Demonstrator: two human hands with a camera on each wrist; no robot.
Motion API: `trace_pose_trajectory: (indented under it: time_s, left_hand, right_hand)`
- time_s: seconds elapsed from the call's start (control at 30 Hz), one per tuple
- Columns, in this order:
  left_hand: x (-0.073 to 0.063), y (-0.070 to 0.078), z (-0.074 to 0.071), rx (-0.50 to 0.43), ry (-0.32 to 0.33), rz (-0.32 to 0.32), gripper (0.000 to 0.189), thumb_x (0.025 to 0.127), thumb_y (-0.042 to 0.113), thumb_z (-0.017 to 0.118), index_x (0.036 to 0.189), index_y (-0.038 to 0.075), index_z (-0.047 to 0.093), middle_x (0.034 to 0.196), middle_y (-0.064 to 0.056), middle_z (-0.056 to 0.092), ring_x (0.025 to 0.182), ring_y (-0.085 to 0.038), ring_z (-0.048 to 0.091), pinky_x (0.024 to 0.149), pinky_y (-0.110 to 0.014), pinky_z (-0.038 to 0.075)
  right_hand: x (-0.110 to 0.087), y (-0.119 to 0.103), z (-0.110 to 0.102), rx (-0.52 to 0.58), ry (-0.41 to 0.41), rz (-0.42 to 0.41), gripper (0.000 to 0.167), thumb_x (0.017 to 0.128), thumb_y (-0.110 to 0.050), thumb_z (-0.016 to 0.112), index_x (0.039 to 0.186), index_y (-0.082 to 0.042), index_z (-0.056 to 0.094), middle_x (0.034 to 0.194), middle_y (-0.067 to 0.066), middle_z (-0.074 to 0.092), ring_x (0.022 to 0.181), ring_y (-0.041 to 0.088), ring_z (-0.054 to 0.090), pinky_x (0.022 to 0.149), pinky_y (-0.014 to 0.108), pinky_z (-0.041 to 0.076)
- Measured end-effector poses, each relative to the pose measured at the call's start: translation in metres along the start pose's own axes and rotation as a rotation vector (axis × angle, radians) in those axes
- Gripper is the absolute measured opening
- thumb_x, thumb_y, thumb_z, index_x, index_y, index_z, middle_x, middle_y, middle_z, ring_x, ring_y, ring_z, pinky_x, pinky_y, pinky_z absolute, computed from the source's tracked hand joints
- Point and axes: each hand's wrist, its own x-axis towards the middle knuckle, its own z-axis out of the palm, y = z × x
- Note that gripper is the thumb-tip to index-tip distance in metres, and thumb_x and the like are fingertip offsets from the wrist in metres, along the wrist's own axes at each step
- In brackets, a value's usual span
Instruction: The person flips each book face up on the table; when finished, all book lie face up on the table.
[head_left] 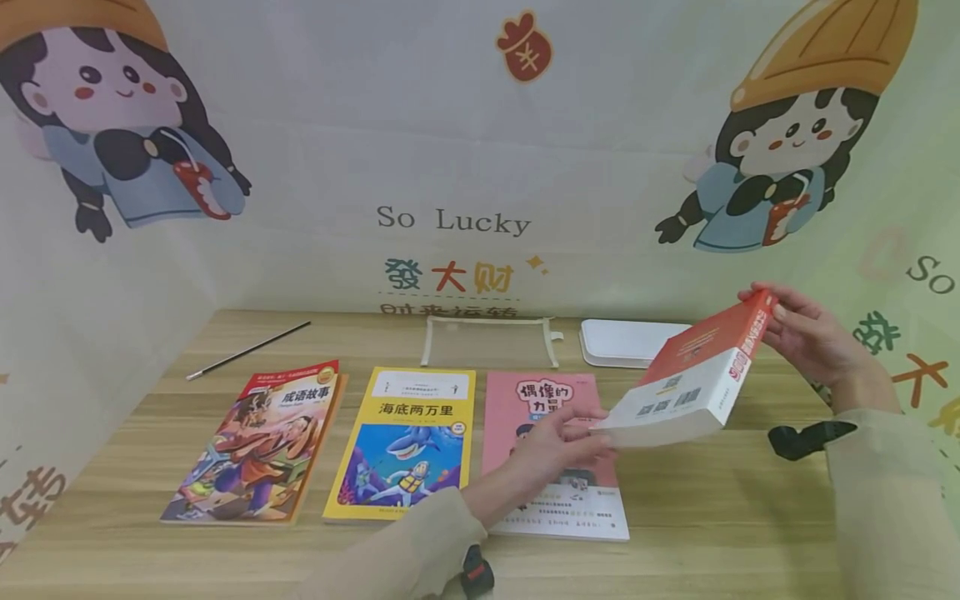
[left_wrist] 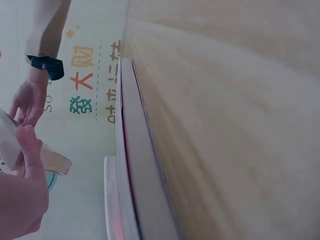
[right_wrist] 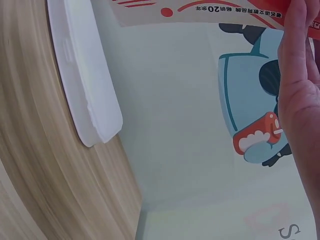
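Note:
Both hands hold a thick red-and-white book (head_left: 678, 371) in the air, tilted, with its back cover and barcodes facing up. My left hand (head_left: 557, 450) pinches the near left corner between thumb and fingers. At the far right end, by the red spine, my right hand (head_left: 813, 333) grips the book. Beneath the left hand lies a pink book (head_left: 540, 500) on the table, partly covered by that hand. In the right wrist view, the right hand (right_wrist: 300, 85) is at the edge of the book's red-printed cover (right_wrist: 200, 11).
Left of the pink book lie a yellow book (head_left: 408, 408) and a book with a colourful illustrated cover (head_left: 258, 450). Along the back of the table (head_left: 135, 467) are a thin black stick (head_left: 251, 350), a mesh pouch (head_left: 489, 342) and a white case (head_left: 630, 342). Printed cloth hangs behind.

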Motion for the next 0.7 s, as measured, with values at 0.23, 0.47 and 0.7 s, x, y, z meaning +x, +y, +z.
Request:
trace_pose_trajectory:
  time_s: [0.23, 0.47, 0.7]
  left_hand:
    - [-0.002, 0.002, 0.005, 0.190, 0.051, 0.026, 0.033, 0.074, 0.011, 0.071, 0.101, 0.008, 0.053, 0.084, -0.003, 0.066, 0.068, -0.019, 0.062, 0.065, -0.035, 0.052]
    - [-0.003, 0.002, 0.007, 0.215, 0.054, 0.054, 0.030, 0.077, 0.012, 0.068, 0.100, 0.005, 0.051, 0.082, -0.003, 0.065, 0.068, -0.017, 0.062, 0.065, -0.034, 0.052]
    - [0.002, -0.003, 0.005, 0.121, 0.077, 0.030, 0.021, 0.084, 0.012, 0.060, 0.101, 0.002, 0.052, 0.082, -0.012, 0.065, 0.076, -0.027, 0.063, 0.066, -0.037, 0.052]
  right_hand:
    - [0.001, -0.001, 0.004, -0.055, 0.048, 0.063, 0.039, 0.093, 0.008, 0.024, 0.124, 0.001, 0.047, 0.122, 0.014, 0.050, 0.105, 0.023, 0.052, 0.088, 0.031, 0.040]
    - [-0.001, -0.005, 0.008, -0.087, 0.148, 0.127, 0.039, 0.093, 0.007, 0.026, 0.121, -0.002, 0.051, 0.114, 0.009, 0.056, 0.094, 0.018, 0.056, 0.082, 0.026, 0.045]
    - [-0.011, -0.005, 0.007, -0.318, 0.328, 0.224, 0.030, 0.094, -0.002, 0.035, 0.111, -0.011, 0.059, 0.100, 0.001, 0.059, 0.081, 0.012, 0.054, 0.071, 0.021, 0.047]
